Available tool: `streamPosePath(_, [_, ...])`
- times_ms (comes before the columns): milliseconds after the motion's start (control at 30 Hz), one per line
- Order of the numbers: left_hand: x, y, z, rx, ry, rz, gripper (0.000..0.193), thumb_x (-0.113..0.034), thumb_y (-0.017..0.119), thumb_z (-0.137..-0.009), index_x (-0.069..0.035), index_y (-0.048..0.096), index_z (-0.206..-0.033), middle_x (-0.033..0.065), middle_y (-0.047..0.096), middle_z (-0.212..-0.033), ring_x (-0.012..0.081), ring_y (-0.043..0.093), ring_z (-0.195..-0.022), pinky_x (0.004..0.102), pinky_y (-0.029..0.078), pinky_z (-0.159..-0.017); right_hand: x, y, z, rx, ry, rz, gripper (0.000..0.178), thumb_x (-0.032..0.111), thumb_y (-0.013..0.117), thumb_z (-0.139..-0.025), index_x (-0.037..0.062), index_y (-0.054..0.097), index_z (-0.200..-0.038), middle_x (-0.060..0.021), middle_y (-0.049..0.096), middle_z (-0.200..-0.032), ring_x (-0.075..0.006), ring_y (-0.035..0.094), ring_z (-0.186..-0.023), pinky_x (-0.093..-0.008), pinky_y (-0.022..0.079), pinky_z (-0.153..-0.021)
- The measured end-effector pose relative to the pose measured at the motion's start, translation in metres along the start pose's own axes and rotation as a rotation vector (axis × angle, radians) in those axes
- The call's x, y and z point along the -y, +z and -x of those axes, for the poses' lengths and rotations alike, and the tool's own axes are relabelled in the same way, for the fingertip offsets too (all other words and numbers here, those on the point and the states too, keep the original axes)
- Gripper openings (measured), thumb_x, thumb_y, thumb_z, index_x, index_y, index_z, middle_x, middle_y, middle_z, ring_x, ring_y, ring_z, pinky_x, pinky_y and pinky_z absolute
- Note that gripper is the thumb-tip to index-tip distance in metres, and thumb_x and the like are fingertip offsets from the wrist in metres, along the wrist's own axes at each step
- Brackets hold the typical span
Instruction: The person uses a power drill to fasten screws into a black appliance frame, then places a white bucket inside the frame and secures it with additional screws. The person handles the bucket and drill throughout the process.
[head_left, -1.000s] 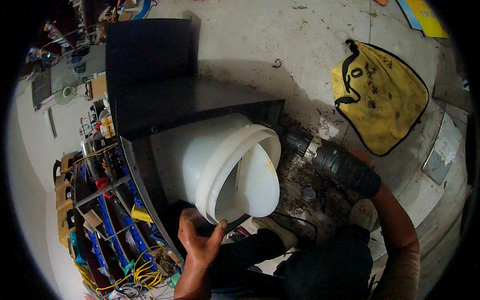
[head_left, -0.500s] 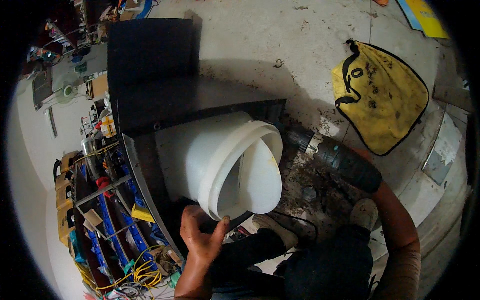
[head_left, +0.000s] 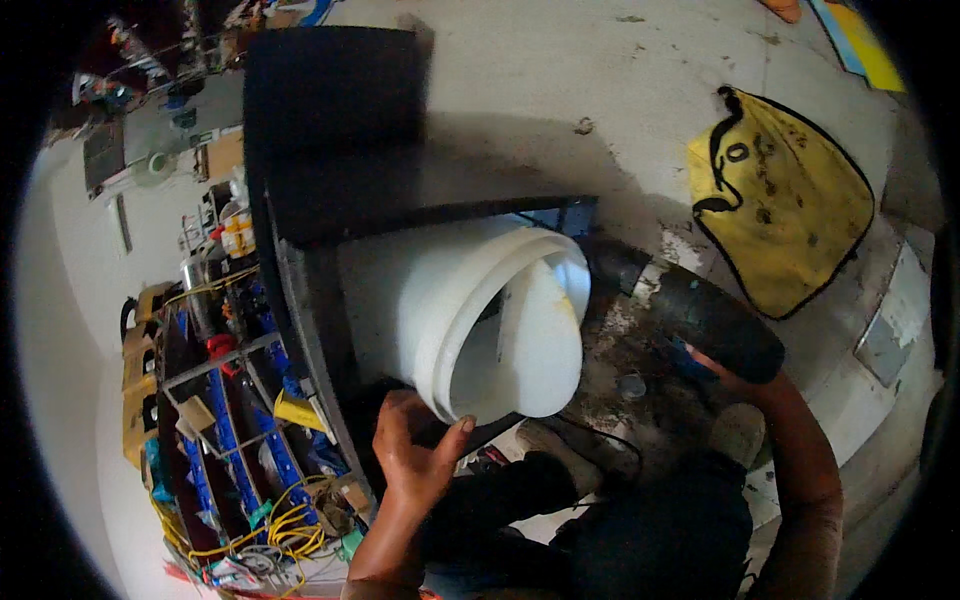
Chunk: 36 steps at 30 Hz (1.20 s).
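Several crowded shelves [head_left: 230, 400] stand at far left, beside a dark box [head_left: 430, 185]. The left hand [head_left: 420, 465] sets its thumb against the lower rim of a white tub [head_left: 440, 320]; its fingers are partly hidden, so I cannot tell whether they grip. The tub already lies on its side in the box, mouth outward. The drill [head_left: 700, 320] points toward the box's right corner, so work there looks under way, not finished; any hole or screw is hidden. The right hand [head_left: 730, 372], mostly concealed, holds the drill, left of a yellow bag [head_left: 790, 200].
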<state>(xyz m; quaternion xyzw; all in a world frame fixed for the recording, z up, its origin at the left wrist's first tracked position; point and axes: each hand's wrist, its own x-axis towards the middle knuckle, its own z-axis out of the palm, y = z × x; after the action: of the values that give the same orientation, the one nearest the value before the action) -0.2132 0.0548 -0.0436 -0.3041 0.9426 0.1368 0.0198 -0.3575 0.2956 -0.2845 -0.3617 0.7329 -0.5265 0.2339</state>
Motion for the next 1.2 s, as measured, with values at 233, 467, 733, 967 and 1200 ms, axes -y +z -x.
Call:
streamPosePath(233, [0.002,0.0,0.001,0.015,-0.109,0.042,0.039,-0.007,0.078,-0.065,0.002,0.05,-0.091,0.0133,0.056,-0.085,0.0219,0.064,-0.075,0.0301,0.052,-0.066,-0.019,0.015,0.006,-0.005,-0.003,-0.085,0.026,0.016,0.067,-0.077,0.0089,0.063,-0.102,-0.0096,0.063,-0.096,-0.0247,0.059,-0.087,-0.0356,0.046,-0.078])
streamPosePath(467, [0.002,-0.007,-0.002,0.062,-0.116,0.035,0.041,-0.003,0.073,-0.068,0.001,0.047,-0.099,0.0118,0.058,-0.09,0.0187,0.061,-0.083,0.0299,0.05,-0.073,-0.034,0.028,0.016,0.044,0.064,-0.124,0.025,0.018,0.067,-0.077,0.009,0.062,-0.101,-0.0093,0.063,-0.098,-0.0241,0.058,-0.089,-0.0349,0.046,-0.079])
streamPosePath(733, [0.002,-0.004,-0.003,-0.022,-0.163,0.11,0.038,-0.008,0.075,-0.067,0.003,0.05,-0.094,0.013,0.055,-0.089,0.0213,0.062,-0.077,0.0307,0.052,-0.069,-0.024,0.014,0.002,0.086,0.102,-0.371,0.036,0.018,0.069,-0.075,0.0125,0.058,-0.109,-0.0086,0.06,-0.106,-0.0252,0.054,-0.101,-0.0373,0.039,-0.091])
streamPosePath(967, [0.003,-0.007,-0.005,0.003,-0.172,0.043,0.038,-0.006,0.074,-0.068,0.002,0.049,-0.095,0.0121,0.057,-0.09,0.0196,0.062,-0.08,0.0302,0.051,-0.071,-0.032,0.023,0.003,0.005,0.136,-0.265,0.043,0.015,0.07,-0.074,0.0062,0.055,-0.113,-0.0071,0.06,-0.105,-0.0175,0.056,-0.096,-0.0323,0.044,-0.086])
streamPosePath(1200, [-0.004,-0.007,-0.008,-0.002,-0.184,0.112,0.04,-0.007,0.075,-0.068,0.002,0.049,-0.096,0.0118,0.057,-0.089,0.0198,0.063,-0.081,0.0297,0.053,-0.07,-0.031,0.025,-0.002,0.052,0.221,-0.61,0.043,0.007,0.069,-0.075,0.0029,0.053,-0.114,-0.0068,0.06,-0.107,-0.0141,0.056,-0.094,-0.0309,0.048,-0.083])
